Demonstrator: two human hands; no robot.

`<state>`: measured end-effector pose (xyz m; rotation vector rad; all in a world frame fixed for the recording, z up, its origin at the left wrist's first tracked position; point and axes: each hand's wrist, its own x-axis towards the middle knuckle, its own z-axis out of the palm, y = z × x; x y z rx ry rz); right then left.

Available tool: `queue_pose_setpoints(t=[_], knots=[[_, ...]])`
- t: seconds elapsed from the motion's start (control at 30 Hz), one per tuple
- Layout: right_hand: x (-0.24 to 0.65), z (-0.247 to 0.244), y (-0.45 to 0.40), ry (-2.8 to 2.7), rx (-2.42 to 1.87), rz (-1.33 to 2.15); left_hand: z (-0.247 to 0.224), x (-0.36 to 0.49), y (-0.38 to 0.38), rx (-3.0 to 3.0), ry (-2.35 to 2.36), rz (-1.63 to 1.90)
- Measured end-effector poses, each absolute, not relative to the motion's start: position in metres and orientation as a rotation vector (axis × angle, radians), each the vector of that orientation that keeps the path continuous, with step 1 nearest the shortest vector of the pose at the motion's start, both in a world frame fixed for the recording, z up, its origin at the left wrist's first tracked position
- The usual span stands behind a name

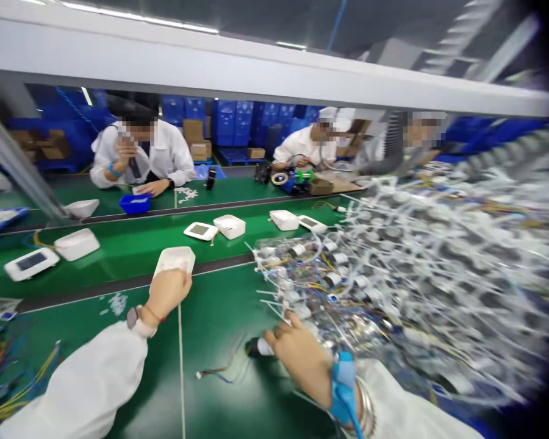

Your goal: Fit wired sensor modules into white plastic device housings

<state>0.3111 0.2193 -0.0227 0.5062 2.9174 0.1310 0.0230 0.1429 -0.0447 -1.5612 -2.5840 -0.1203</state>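
Observation:
My left hand is closed on the near edge of a white plastic housing, at the border of the green conveyor belt. Its fingertips are partly hidden inside the housing. My right hand is low over the green table, beside a big heap of parts. Its fingers are curled around a small black-and-white cylindrical motor, and thin wires with a white connector trail from it to the left. The heap holds similar motors with clear tubes and coloured wires; its right side is blurred.
On the belt lie white housings and display covers. Small white pieces and coloured wire bundles lie to the left. Across the belt, co-workers sit near a blue bin. A white beam spans overhead.

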Motion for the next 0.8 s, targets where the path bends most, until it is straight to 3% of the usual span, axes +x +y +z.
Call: queue_pose_setpoints(t=[0.23, 0.3, 0.5, 0.67, 0.8], knots=[[0.358, 0.015, 0.215, 3.071, 0.414, 0.029, -0.063, 0.091, 0.134, -1.750, -2.476, 0.072], [0.368, 0.014, 0.220, 3.043, 0.445, 0.019, -0.053, 0.101, 0.134, -1.858, -2.437, -0.051], [0.376, 0.016, 0.230, 3.059, 0.534, -0.305, -0.026, 0.178, 0.149, -2.814, -1.855, -1.057], [0.382, 0.031, 0.221, 3.045, 0.567, -0.481, -0.030, 0.214, 0.154, -2.897, -1.704, -1.013], [0.390, 0.048, 0.212, 3.117, 0.260, -0.873, 0.000, 0.205, 0.135, -2.906, -1.702, -0.952]])
